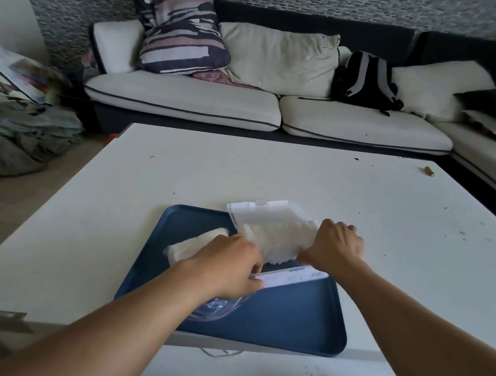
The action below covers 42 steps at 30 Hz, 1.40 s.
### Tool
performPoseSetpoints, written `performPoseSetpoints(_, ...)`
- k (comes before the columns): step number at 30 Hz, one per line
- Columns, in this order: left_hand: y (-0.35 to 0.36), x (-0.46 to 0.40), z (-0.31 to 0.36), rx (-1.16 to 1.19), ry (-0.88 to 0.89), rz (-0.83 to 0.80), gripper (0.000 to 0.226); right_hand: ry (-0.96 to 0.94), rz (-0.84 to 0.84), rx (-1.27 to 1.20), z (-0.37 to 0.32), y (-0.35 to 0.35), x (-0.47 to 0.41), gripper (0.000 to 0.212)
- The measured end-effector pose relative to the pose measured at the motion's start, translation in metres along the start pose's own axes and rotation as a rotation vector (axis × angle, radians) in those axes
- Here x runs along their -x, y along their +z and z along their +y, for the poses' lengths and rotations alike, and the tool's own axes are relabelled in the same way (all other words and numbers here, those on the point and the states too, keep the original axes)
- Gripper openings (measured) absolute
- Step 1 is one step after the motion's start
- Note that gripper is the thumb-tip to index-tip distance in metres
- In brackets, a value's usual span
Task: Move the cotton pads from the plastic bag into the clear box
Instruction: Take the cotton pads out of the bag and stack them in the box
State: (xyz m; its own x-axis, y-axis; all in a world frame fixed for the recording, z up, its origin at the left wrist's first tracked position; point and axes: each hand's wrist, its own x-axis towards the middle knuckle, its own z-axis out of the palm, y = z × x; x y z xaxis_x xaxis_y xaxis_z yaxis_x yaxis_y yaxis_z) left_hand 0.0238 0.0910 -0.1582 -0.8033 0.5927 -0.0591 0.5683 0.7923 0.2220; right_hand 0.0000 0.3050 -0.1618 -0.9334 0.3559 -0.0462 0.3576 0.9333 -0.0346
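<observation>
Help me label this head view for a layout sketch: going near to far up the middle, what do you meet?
Blue tray's near rim → plastic bag → cotton pads → clear box lid → bare white table → sofa.

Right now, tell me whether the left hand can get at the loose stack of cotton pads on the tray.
Probably yes: the stack of cotton pads lies uncovered on the tray just beside the left hand, though that hand is occupied.

A white table (pixel 273 175) carries a blue tray (pixel 287 317).
</observation>
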Motion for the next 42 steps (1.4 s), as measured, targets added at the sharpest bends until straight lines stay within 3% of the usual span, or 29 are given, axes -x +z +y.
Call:
performPoseSetpoints(3,-0.001,-0.001,-0.004,0.021,0.002,0.004,0.022,0.053,-0.104,-0.148,0.006,0.014,-0.005,0.100)
performPoseSetpoints(7,0.002,-0.002,-0.006,0.036,0.021,0.010,0.023,0.112,-0.248,-0.339,0.010,0.021,-0.011,0.111)
performPoseSetpoints(11,0.002,0.000,-0.004,0.023,0.040,0.022,0.024,0.135,-0.225,-0.443,0.010,0.017,-0.008,0.078)
performPoseSetpoints(15,0.002,0.000,-0.005,0.018,0.028,0.026,0.024,0.171,-0.279,-0.371,0.007,0.010,-0.011,0.074)
performPoseSetpoints(19,0.000,0.001,-0.006,0.026,-0.010,-0.003,0.025,0.121,-0.221,-0.341,0.013,0.011,-0.013,0.035)
performPoseSetpoints(22,-0.006,0.002,-0.003,0.055,-0.019,-0.025,0.029,0.137,-0.217,-0.343,0.010,0.004,-0.008,0.032)
performPoseSetpoints(24,-0.015,0.003,-0.006,0.181,-0.035,0.016,0.034,0.041,-0.173,-0.200,0.004,-0.004,-0.008,0.042)
performPoseSetpoints(26,-0.030,0.004,-0.020,0.322,-0.098,0.157,0.040,-0.104,-0.039,-0.188,-0.011,-0.023,0.004,0.060)
performPoseSetpoints(28,-0.042,0.009,-0.045,0.409,-0.223,0.328,0.041,-0.358,0.094,-0.389,-0.034,-0.046,0.031,0.046)
performPoseSetpoints(29,-0.045,0.012,-0.058,0.431,-0.301,0.362,0.039,-0.516,0.071,-0.493,-0.045,-0.056,0.048,0.032)
performPoseSetpoints(31,-0.042,0.022,-0.083,0.447,-0.445,0.309,0.036,-0.802,-0.186,-0.527,-0.066,-0.064,0.086,0.018)
performPoseSetpoints(32,-0.037,0.027,-0.093,0.468,-0.487,0.245,0.034,-0.887,-0.329,-0.470,-0.075,-0.062,0.103,0.019)
performPoseSetpoints(34,-0.028,0.033,-0.102,0.489,-0.487,0.100,0.026,-1.009,-0.402,-0.264,-0.087,-0.042,0.118,0.021)
performPoseSetpoints(37,-0.019,0.038,-0.103,0.434,-0.455,-0.039,0.039,-0.986,-0.386,-0.069,-0.093,-0.020,0.109,0.015)
performPoseSetpoints(42,-0.015,0.035,-0.104,0.485,-0.485,0.002,0.046,-0.920,-0.203,-0.152,-0.097,-0.008,0.079,0.060)
